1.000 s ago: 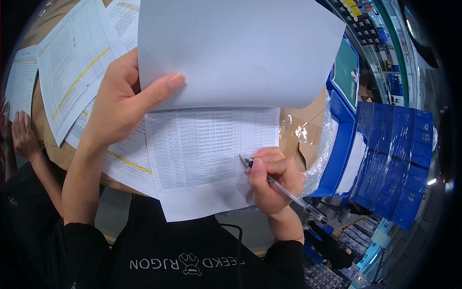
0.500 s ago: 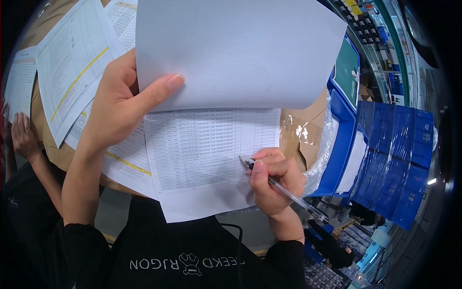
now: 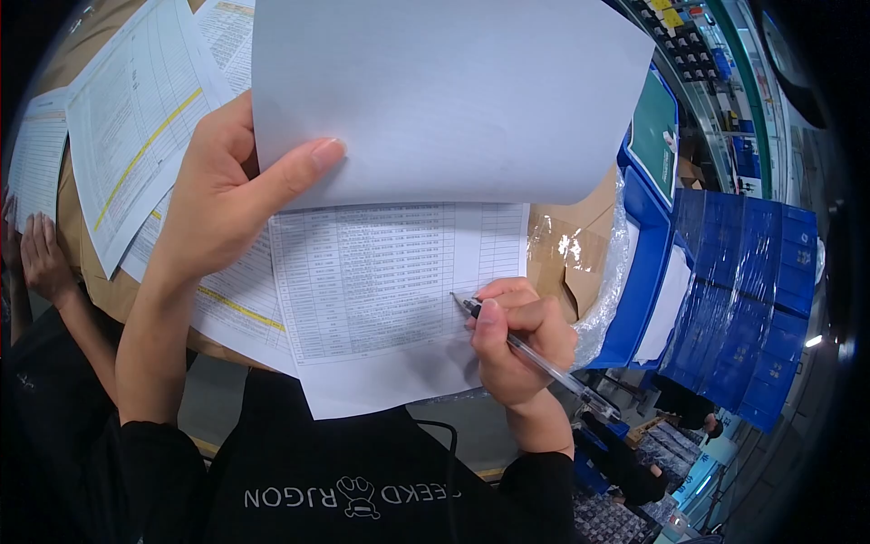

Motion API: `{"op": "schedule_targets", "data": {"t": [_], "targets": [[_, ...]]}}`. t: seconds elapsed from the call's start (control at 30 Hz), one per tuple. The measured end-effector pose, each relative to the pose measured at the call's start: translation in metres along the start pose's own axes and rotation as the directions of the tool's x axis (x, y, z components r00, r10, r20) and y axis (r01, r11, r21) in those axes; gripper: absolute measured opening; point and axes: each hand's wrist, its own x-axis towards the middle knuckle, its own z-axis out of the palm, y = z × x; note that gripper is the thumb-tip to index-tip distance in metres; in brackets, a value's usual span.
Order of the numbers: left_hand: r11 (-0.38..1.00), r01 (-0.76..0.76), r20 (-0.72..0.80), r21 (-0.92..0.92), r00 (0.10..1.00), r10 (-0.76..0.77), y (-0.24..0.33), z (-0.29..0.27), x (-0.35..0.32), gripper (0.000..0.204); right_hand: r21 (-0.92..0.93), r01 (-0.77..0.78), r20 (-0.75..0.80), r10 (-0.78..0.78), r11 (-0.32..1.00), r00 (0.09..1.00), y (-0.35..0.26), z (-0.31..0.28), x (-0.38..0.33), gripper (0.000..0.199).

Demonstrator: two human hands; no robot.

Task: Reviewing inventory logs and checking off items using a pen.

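My left hand [image 3: 227,186] grips a folded-back white sheet [image 3: 444,100], thumb on top and the other fingers hidden beneath it. Under that sheet lies a printed table form [image 3: 390,281] with dense rows and narrow columns. My right hand [image 3: 521,344] holds a clear-barrelled pen [image 3: 548,367], its tip at the form's right-hand columns. Whether the tip touches the paper is hard to make out. More printed sheets with yellow-marked rows [image 3: 140,136] lie to the left, partly under my left forearm.
Brown cardboard [image 3: 589,218] shows beneath the papers, with bubble wrap [image 3: 609,299] along its right side. Blue bins [image 3: 639,272] and film-wrapped blue boxes [image 3: 743,290] stand at the right. Another person's hand [image 3: 45,258] rests by papers at the far left. People are visible at lower right.
Both hands keep nearly the same places. The lifted sheet and my left hand have shifted very slightly left; the pen has barely moved.
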Motion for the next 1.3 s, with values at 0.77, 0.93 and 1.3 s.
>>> {"op": "schedule_targets", "data": {"t": [0.77,0.93,1.3], "targets": [[1.0,-0.029,-0.014,0.008,0.999,0.029,-0.004,0.004,-0.001,0.033,0.001,-0.017,-0.011,0.017,1.0,1.0,0.003,-0.002,-0.004,0.026],[1.0,-0.016,-0.014,0.01,1.0,0.016,-0.003,0.002,-0.001,0.033,0.008,-0.011,-0.011,0.011,1.0,1.0,0.003,-0.002,-0.004,0.026],[0.999,-0.052,-0.056,-0.014,0.997,0.051,-0.004,0.003,0.0,0.033,0.109,-0.075,-0.081,0.084,0.991,0.993,0.005,-0.001,-0.011,0.022]]}}
